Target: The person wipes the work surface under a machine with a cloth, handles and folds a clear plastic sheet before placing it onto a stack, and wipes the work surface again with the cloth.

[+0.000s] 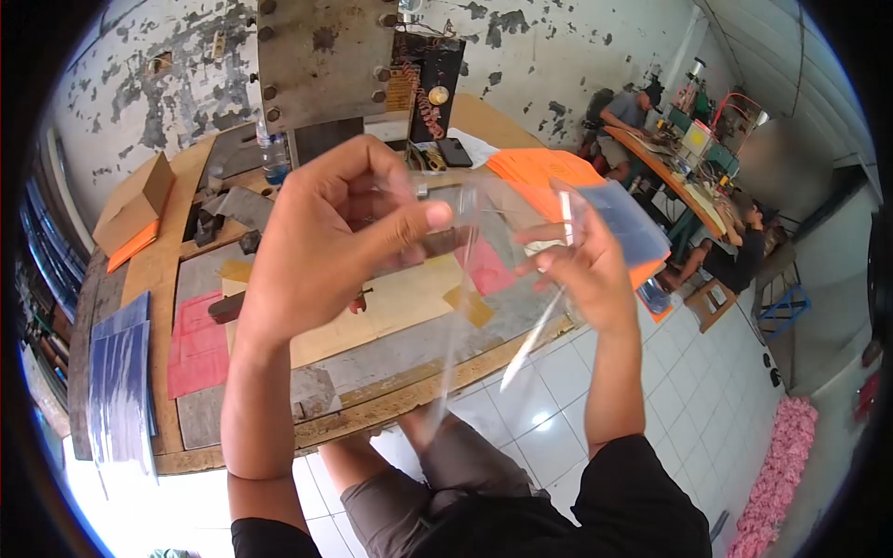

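Both my hands are raised over the workbench (363,395). A thin clear plastic sheet (462,279) hangs between them, blurred and hard to outline. My left hand (339,232) is at the centre-left, its thumb stretched towards the sheet and its fingers curled behind. My right hand (591,270) pinches the sheet's right part, where a bright white streak (532,349) slants down. Beneath them on the bench lie a cream board (344,325), a pink piece (484,268) and a small tan piece (470,305).
A metal press (326,60) stands at the back, with a phone (454,152) and a bottle (273,158) nearby. Orange sheets (544,167) and clear-blue sheets (623,223) lie right. Blue sheets (121,391) hang over the left edge. Two people sit at a far-right table (670,172).
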The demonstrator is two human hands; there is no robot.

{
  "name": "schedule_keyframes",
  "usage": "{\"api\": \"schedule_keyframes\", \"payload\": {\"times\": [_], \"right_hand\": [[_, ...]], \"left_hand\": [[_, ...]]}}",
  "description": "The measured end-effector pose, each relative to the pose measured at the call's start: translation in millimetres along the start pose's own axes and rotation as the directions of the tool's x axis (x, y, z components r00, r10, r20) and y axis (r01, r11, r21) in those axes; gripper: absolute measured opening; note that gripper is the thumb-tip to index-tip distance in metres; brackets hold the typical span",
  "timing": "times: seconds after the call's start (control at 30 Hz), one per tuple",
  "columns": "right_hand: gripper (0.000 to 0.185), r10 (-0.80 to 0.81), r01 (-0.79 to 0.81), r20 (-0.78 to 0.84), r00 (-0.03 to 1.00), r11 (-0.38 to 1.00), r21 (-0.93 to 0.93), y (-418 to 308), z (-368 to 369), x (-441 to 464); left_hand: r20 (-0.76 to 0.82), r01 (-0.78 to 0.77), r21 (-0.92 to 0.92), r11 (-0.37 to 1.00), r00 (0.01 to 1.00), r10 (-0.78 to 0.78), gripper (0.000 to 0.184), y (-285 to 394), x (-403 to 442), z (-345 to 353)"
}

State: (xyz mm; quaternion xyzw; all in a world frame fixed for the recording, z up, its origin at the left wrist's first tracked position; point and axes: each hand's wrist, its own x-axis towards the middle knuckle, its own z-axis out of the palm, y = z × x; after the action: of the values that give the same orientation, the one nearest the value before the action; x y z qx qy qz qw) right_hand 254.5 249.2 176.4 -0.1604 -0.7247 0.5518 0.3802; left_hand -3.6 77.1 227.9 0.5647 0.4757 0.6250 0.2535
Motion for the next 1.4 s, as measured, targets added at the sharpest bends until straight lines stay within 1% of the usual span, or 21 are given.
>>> {"api": "schedule_keyframes", "payload": {"times": [0.07, 0.1, 0.13, 0.2, 0.23, 0.33, 0.43, 0.53, 0.63, 0.73, 0.83, 0.93, 1.03, 1.13, 1.17, 1.2, 1.23, 1.27, 1.3, 1.37, 1.4], "right_hand": [[0.075, 0.088, -0.088, -0.062, 0.994, 0.996, -0.002, 16.5, -53.7, 4.2], [0.072, 0.079, -0.08, -0.079, 0.994, 0.997, -0.008, 24.2, -81.8, 7.7], [0.068, 0.072, -0.074, -0.097, 0.993, 0.997, -0.013, 28.7, -107.1, 11.5], [0.068, 0.063, -0.096, -0.245, 0.967, 0.988, -0.123, 24.7, -143.7, 25.6], [0.068, 0.051, -0.112, -0.317, 0.947, 0.978, -0.176, 23.0, -163.9, 34.3], [0.069, 0.02, -0.092, -0.532, 0.846, 0.99, -0.108, 51.3, -253.8, 67.5], [0.067, 0.103, -0.024, -0.654, 0.749, 0.991, 0.129, 95.7, -347.6, 85.6], [0.061, 0.205, 0.051, -0.739, 0.642, 0.95, 0.307, 146.8, -414.8, 87.6], [0.054, 0.302, -0.027, -0.767, 0.566, 0.937, 0.35, 180.3, -444.2, 75.5], [0.057, 0.37, -0.11, -0.749, 0.55, 0.921, 0.374, 201.5, -462.1, 64.1], [0.058, 0.363, -0.125, -0.785, 0.502, 0.929, 0.35, 209.3, -467.2, 60.4], [0.06, 0.354, -0.112, -0.738, 0.575, 0.927, 0.358, 209.5, -478.7, 57.6], [0.063, 0.315, -0.088, -0.779, 0.542, 0.943, 0.32, 208.4, -478.3, 59.4], [0.066, 0.228, -0.29, -0.852, 0.47, 0.952, 0.095, 201.4, -475.7, 57.3], [0.068, -0.052, -0.332, -0.904, 0.424, 0.92, -0.209, 212.6, -481.1, 58.6], [0.071, -0.334, -0.39, -0.858, 0.391, 0.784, -0.483, 229.0, -483.2, 61.1], [0.073, -0.584, -0.451, -0.719, 0.377, 0.562, -0.693, 231.7, -475.5, 59.9], [0.076, -0.659, -0.431, -0.592, 0.464, 0.416, -0.801, 234.8, -467.5, 56.3], [0.076, -0.56, -0.52, -0.555, 0.615, 0.242, -0.819, 213.4, -426.3, 47.6], [0.074, -0.306, -0.497, -0.492, 0.815, 0.07, -0.865, 204.9, -368.3, 36.1], [0.071, -0.186, -0.431, -0.442, 0.878, 0.1, -0.897, 213.0, -356.8, 33.7]], "left_hand": [[-0.095, 0.001, 0.181, 0.983, 0.995, 0.017, 0.026, -0.4, 4.2, 2.9], [-0.14, 0.008, 0.273, 0.962, 0.99, 0.032, 0.026, -0.5, 6.9, 4.0], [-0.159, 0.002, 0.345, 0.938, 0.986, 0.056, 0.038, -10.3, 10.2, 3.5], [-0.157, -0.152, 0.565, 0.811, 0.945, 0.286, 0.043, -28.1, 13.5, 9.9], [-0.133, -0.215, 0.663, 0.717, 0.909, 0.395, 0.046, -32.2, 14.3, 12.7], [-0.093, -0.226, 0.641, 0.733, 0.926, 0.366, 0.05, -22.3, 6.2, 18.4], [-0.115, -0.205, 0.635, 0.745, 0.928, 0.354, 0.048, -5.3, -1.0, 17.0], [-0.18, -0.196, 0.611, 0.767, 0.909, 0.375, 0.048, 5.7, -5.4, 13.1], [-0.221, -0.18, 0.638, 0.748, 0.888, 0.402, 0.048, 12.0, -7.1, 5.8], [-0.244, -0.163, 0.649, 0.743, 0.881, 0.406, 0.048, 14.2, -7.8, 0.1], [-0.255, -0.169, 0.651, 0.74, 0.87, 0.422, 0.049, 16.2, -8.6, -3.5], [-0.258, -0.187, 0.634, 0.75, 0.863, 0.434, 0.05, 14.8, -9.6, -7.0], [-0.263, -0.181, 0.643, 0.744, 0.861, 0.436, 0.05, 18.0, -10.9, -8.5], [-0.265, -0.175, 0.654, 0.736, 0.858, 0.44, 0.05, 20.8, -11.5, -8.5], [-0.266, -0.169, 0.658, 0.734, 0.859, 0.437, 0.05, 21.7, -12.7, -7.8], [-0.267, -0.161, 0.661, 0.733, 0.862, 0.431, 0.05, 22.0, -13.6, -7.0], [-0.263, -0.164, 0.668, 0.726, 0.861, 0.436, 0.05, 22.3, -13.9, -6.6], [-0.259, -0.165, 0.674, 0.72, 0.86, 0.439, 0.05, 22.5, -14.7, -6.6], [-0.256, -0.166, 0.681, 0.713, 0.859, 0.444, 0.05, 22.3, -15.1, -6.5], [-0.252, -0.165, 0.685, 0.71, 0.86, 0.443, 0.05, 21.6, -15.1, -5.7], [-0.248, -0.166, 0.688, 0.706, 0.861, 0.444, 0.05, 21.4, -15.3, -5.2]]}}
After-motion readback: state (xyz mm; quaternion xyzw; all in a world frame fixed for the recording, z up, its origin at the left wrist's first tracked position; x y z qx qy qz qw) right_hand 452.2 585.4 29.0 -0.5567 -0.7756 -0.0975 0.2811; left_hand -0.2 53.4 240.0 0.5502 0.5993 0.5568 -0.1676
